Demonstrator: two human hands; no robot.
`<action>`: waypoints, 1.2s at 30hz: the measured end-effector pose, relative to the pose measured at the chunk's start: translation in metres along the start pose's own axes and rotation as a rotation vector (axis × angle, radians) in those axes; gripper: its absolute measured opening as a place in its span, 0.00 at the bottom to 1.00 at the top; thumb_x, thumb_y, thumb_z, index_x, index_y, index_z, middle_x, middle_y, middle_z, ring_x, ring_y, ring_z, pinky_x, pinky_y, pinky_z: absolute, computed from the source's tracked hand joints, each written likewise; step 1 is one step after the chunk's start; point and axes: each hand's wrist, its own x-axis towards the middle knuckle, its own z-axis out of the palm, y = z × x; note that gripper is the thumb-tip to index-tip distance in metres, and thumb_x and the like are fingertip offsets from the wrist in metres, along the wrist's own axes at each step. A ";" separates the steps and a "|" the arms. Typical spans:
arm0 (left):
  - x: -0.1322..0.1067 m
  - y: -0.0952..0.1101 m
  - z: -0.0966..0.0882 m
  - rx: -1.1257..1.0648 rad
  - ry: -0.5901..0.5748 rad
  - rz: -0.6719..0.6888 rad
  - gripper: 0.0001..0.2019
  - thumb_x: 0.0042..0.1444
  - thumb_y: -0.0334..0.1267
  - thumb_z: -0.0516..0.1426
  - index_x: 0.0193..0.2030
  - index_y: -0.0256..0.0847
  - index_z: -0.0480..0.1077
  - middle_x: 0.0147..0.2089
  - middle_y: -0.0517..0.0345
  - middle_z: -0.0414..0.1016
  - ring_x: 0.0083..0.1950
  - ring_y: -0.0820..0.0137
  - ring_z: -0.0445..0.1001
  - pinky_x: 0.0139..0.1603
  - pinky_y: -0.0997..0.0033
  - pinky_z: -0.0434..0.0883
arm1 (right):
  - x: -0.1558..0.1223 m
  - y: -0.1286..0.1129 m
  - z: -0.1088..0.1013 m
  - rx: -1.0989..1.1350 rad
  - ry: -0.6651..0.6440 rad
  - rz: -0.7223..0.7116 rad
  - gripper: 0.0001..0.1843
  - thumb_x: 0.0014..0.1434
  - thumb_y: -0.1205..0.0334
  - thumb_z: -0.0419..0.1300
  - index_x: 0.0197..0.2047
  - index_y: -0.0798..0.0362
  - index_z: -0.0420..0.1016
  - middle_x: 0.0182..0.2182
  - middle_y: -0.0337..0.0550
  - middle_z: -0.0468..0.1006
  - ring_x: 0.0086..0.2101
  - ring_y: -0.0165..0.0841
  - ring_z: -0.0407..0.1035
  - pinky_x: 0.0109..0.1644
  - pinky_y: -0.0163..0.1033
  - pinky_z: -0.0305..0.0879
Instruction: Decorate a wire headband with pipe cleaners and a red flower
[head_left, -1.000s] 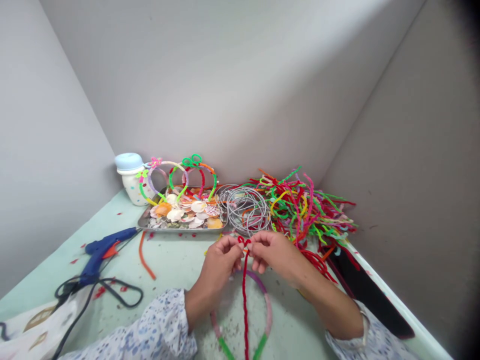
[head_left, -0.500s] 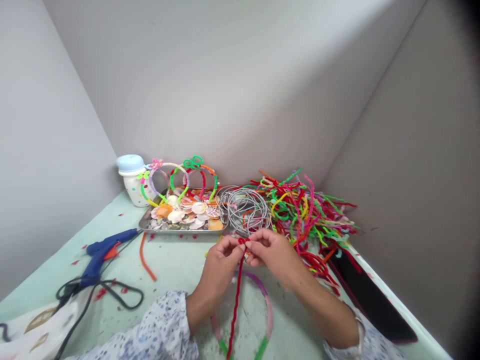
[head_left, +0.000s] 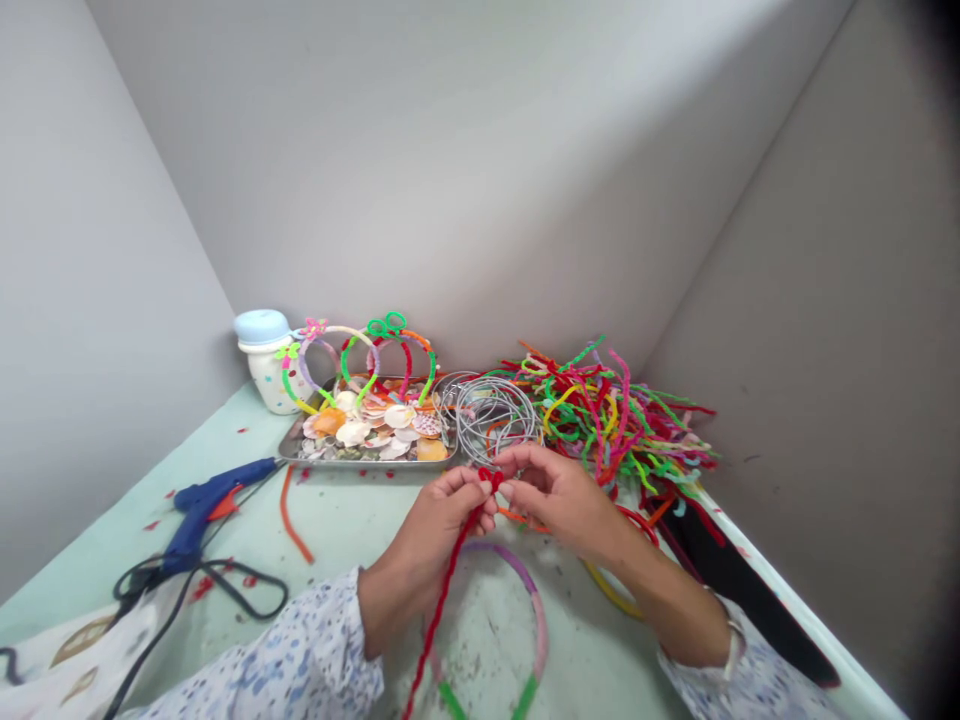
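Observation:
A red pipe cleaner (head_left: 444, 590) is bent into small loops at its upper end, and its long tail hangs toward the table's front edge. My left hand (head_left: 431, 525) pinches it just below the loops between thumb and fingers. At the looped end, my right hand (head_left: 559, 495) has its thumb and forefinger closed on the red loops from the right. Beneath both hands lies a headband (head_left: 538, 620) wrapped in purple, pink and green pipe cleaner. Part of it is hidden by the left hand and the red tail.
A metal tray (head_left: 360, 462) of seashells stands at the back, with finished headbands (head_left: 345, 385) propped in it. Beside it sit a wire coil (head_left: 495, 420) and a pipe cleaner pile (head_left: 622, 415). A blue glue gun (head_left: 199, 510) lies left; a white jar (head_left: 270, 365) stands behind.
The red tail has swung to the left, and the loops have shifted slightly right. My right forearm has moved a little to the right, and a yellow curved piece now shows beside it.

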 end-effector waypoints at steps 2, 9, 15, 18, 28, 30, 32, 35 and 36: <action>-0.001 0.001 -0.001 -0.020 -0.025 -0.019 0.04 0.51 0.33 0.56 0.28 0.37 0.65 0.25 0.61 0.69 0.24 0.79 0.64 0.28 0.79 0.62 | 0.000 -0.002 -0.010 -0.241 0.015 -0.224 0.13 0.56 0.66 0.58 0.45 0.48 0.73 0.41 0.42 0.74 0.36 0.31 0.70 0.34 0.34 0.67; -0.002 0.002 -0.001 -0.046 -0.095 -0.107 0.04 0.51 0.33 0.57 0.28 0.36 0.67 0.25 0.61 0.69 0.23 0.80 0.65 0.27 0.80 0.62 | -0.002 -0.004 -0.027 -0.588 -0.075 -0.567 0.14 0.61 0.69 0.54 0.47 0.46 0.74 0.42 0.44 0.72 0.41 0.32 0.69 0.45 0.37 0.67; -0.002 0.002 -0.001 -0.066 -0.125 -0.130 0.04 0.51 0.33 0.57 0.28 0.35 0.69 0.25 0.61 0.69 0.23 0.80 0.65 0.26 0.80 0.61 | -0.006 -0.011 -0.032 -0.752 -0.114 -0.562 0.14 0.64 0.64 0.51 0.46 0.45 0.76 0.41 0.45 0.72 0.37 0.31 0.69 0.39 0.35 0.66; -0.002 0.001 -0.002 -0.078 -0.119 -0.147 0.04 0.50 0.34 0.59 0.28 0.35 0.69 0.25 0.61 0.70 0.22 0.80 0.65 0.25 0.80 0.61 | -0.007 -0.012 -0.033 -0.805 -0.120 -0.558 0.13 0.64 0.61 0.51 0.45 0.44 0.76 0.41 0.44 0.73 0.35 0.30 0.69 0.38 0.34 0.64; -0.001 0.002 -0.001 0.017 -0.119 -0.110 0.05 0.50 0.35 0.58 0.27 0.36 0.69 0.25 0.60 0.71 0.23 0.78 0.67 0.26 0.78 0.62 | -0.010 -0.014 -0.033 -0.923 -0.129 -0.606 0.12 0.62 0.64 0.52 0.43 0.47 0.76 0.39 0.44 0.72 0.32 0.30 0.67 0.34 0.34 0.60; -0.002 0.003 -0.001 0.074 -0.122 -0.077 0.06 0.51 0.36 0.57 0.27 0.36 0.69 0.26 0.60 0.71 0.24 0.78 0.67 0.27 0.78 0.62 | -0.011 -0.014 -0.033 -0.952 -0.127 -0.612 0.11 0.62 0.64 0.52 0.42 0.47 0.76 0.39 0.44 0.72 0.32 0.30 0.67 0.33 0.34 0.60; -0.003 0.005 0.000 0.137 -0.118 -0.043 0.07 0.52 0.38 0.57 0.27 0.37 0.69 0.27 0.59 0.72 0.24 0.77 0.68 0.28 0.77 0.62 | -0.011 -0.014 -0.032 -0.953 -0.119 -0.618 0.11 0.61 0.64 0.53 0.41 0.48 0.76 0.38 0.43 0.72 0.31 0.29 0.67 0.32 0.33 0.59; -0.005 0.006 0.002 0.207 -0.100 0.009 0.09 0.51 0.40 0.58 0.27 0.37 0.69 0.26 0.59 0.72 0.24 0.76 0.68 0.29 0.75 0.63 | -0.011 -0.015 -0.031 -0.902 -0.111 -0.606 0.09 0.60 0.63 0.53 0.39 0.48 0.76 0.38 0.44 0.72 0.31 0.29 0.67 0.32 0.33 0.60; -0.005 0.007 0.002 0.219 -0.092 0.028 0.09 0.51 0.41 0.58 0.27 0.38 0.68 0.26 0.59 0.73 0.24 0.75 0.68 0.29 0.75 0.63 | -0.011 -0.015 -0.030 -0.872 -0.111 -0.597 0.09 0.60 0.63 0.54 0.39 0.49 0.75 0.38 0.44 0.72 0.31 0.29 0.67 0.33 0.33 0.61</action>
